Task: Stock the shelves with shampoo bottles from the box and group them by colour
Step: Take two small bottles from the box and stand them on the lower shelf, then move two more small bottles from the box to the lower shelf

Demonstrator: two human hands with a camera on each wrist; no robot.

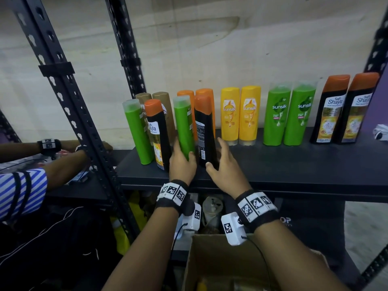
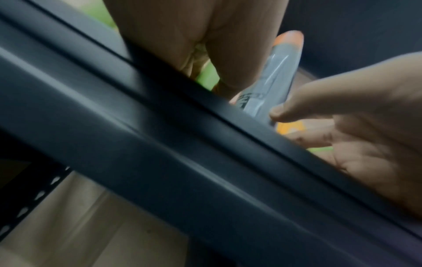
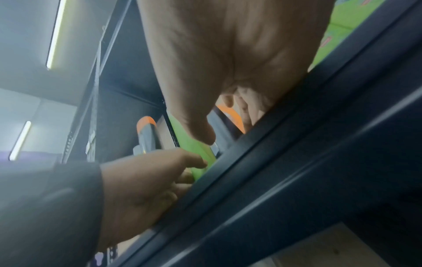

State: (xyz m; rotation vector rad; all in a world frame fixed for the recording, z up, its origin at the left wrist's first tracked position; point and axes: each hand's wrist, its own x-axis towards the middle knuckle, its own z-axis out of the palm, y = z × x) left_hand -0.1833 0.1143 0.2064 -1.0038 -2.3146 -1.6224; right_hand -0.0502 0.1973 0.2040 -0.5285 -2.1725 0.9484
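Observation:
On the black shelf (image 1: pixel 273 166) my left hand (image 1: pixel 181 162) grips the lower part of a green shampoo bottle (image 1: pixel 183 127), which stands upright. Just to its right, my right hand (image 1: pixel 222 164) holds a black bottle with an orange cap (image 1: pixel 204 133), thumb in front and fingers on its far side. In the left wrist view the left hand (image 2: pixel 205 36) wraps the green bottle (image 2: pixel 209 75) and the black bottle (image 2: pixel 271 81) shows beside it. The right wrist view shows the right hand (image 3: pixel 228 54) above the shelf edge (image 3: pixel 297 162).
Left of my hands stand another green bottle (image 1: pixel 137 133), a black one (image 1: pixel 157 133) and brown ones (image 1: pixel 165 106). Orange bottles (image 1: pixel 206 93) stand behind; yellow (image 1: pixel 240 114), green (image 1: pixel 289 114) and black pairs (image 1: pixel 344 108) line the right. A cardboard box (image 1: pixel 220 263) sits below. Another person's arms (image 1: pixel 63 164) reach in beyond the upright (image 1: pixel 69 97).

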